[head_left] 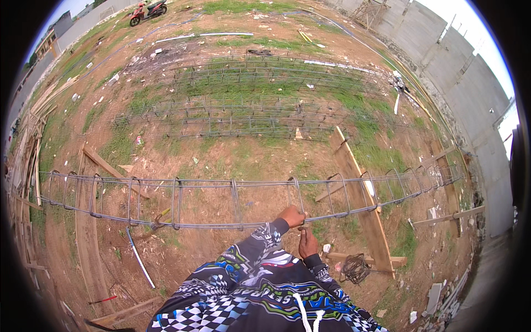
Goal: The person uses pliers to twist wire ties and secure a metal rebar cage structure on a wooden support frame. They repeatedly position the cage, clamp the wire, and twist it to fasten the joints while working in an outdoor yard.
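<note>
A long rebar cage (235, 202) of thin grey bars and square stirrups runs across in front of me at about waist height. My left hand (292, 216) is closed at its near lower bar, beside a stirrup (296, 191). Just below and to the right, my right hand (308, 243) is curled with the thumb upward, close to the same bar. Whatever lies inside its fingers is hidden. Further left, a tool with a yellow handle (161, 217) appears by the near bar.
Planks (362, 199) stand under the cage on the right, with another board (88, 221) on the left. A dark wire coil (357, 268) lies near my right side. More rebar cages (232, 119) rest on the grass beyond. A concrete wall (459, 72) borders the right; a red motorbike (148, 12) stands far off.
</note>
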Tool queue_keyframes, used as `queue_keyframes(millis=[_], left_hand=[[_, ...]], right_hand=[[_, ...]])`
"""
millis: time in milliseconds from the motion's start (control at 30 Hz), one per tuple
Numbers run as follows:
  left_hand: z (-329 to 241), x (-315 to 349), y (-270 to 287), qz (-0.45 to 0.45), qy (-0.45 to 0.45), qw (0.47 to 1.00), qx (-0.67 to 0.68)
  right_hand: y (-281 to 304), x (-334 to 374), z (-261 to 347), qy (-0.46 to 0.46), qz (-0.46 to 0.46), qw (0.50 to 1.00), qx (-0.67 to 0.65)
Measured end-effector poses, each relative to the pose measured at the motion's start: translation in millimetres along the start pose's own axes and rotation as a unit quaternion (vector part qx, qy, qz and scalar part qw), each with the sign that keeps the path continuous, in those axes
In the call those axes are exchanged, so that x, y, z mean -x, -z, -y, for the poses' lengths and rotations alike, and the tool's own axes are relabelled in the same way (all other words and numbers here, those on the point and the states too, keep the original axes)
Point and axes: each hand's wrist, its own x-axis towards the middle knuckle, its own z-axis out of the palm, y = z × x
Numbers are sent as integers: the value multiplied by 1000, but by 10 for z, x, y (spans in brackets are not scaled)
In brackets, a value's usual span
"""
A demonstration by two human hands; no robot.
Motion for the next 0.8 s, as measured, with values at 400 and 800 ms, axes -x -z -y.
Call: queue_keyframes(millis=[400,800], left_hand=[[-142,133,129,-4,-20,999,37],[-78,133,41,15,-20,1000,-7]], right_hand=[[533,-309,389,7,113,983,147],[676,-130,644,142,148,935,288]])
